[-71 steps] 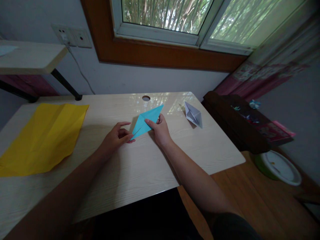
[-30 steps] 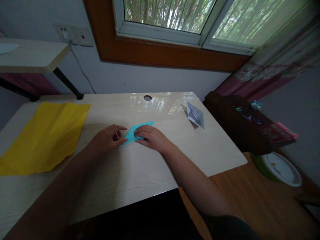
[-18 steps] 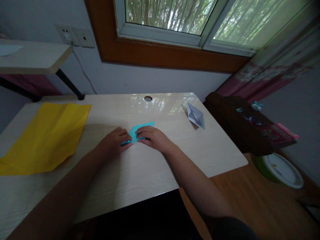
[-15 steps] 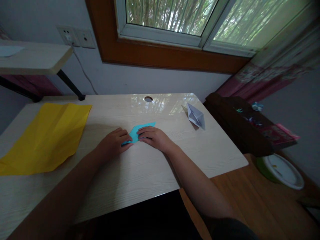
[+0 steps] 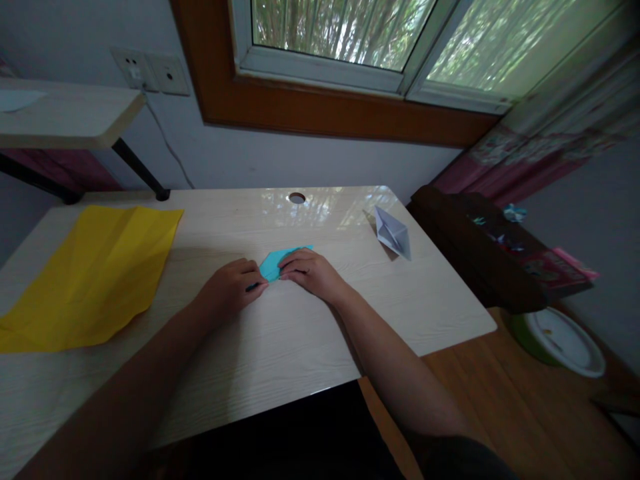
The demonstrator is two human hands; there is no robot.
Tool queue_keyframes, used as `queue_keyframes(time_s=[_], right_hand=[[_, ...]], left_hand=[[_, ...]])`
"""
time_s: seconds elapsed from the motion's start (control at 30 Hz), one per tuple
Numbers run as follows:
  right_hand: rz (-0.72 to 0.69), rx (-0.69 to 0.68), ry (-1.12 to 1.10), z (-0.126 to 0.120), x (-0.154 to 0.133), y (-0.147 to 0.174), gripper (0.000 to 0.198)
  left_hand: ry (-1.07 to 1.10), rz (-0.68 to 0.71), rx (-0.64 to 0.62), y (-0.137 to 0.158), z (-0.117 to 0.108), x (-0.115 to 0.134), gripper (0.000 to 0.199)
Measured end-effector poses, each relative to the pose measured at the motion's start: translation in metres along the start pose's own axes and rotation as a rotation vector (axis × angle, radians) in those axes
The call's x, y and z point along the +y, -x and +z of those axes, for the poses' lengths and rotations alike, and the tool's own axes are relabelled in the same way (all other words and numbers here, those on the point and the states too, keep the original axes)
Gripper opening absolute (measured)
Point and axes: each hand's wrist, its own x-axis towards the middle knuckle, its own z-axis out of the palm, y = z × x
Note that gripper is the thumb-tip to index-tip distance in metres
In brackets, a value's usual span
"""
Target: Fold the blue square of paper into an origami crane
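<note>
A small folded piece of light-blue paper (image 5: 271,265) lies on the pale wood-grain desk (image 5: 295,340). My left hand (image 5: 233,283) pinches its left end between thumb and fingers. Over its right part rests my right hand (image 5: 313,275), fingers bent and gripping the near edge, with a blue tip showing beyond the knuckles. My fingers hide both ends of the paper in part.
A large yellow sheet (image 5: 95,277) lies at the left of the desk, below a raised shelf (image 5: 65,120). A white folded paper boat (image 5: 393,233) stands at the far right. On the floor to the right is a round white-lidded bin (image 5: 567,340).
The left end of the blue paper, which stuck out past my left fingers, is now covered or folded in. Both hands have shifted slightly right.
</note>
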Motion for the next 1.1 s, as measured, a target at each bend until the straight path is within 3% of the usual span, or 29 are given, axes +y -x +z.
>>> queue_keyframes(time_s=[0.37,0.53,0.6,1.1], right_hand=[[0.140,0.098,0.051,-0.006,0.009,0.001,0.014],[0.179,0.070,0.110,-0.005,0.006,0.000,0.019],[0.194,0.046,0.138,-0.005,0.005,0.000,0.020],[0.267,0.020,0.256,0.001,0.000,-0.004,0.023]], left_hand=[[0.222,-0.192,-0.038,0.000,-0.001,0.002,0.011],[0.309,-0.282,-0.045,0.000,0.002,0.007,0.007],[0.346,-0.327,-0.033,0.000,0.004,0.010,0.015],[0.278,-0.262,-0.051,-0.002,-0.001,0.018,0.011]])
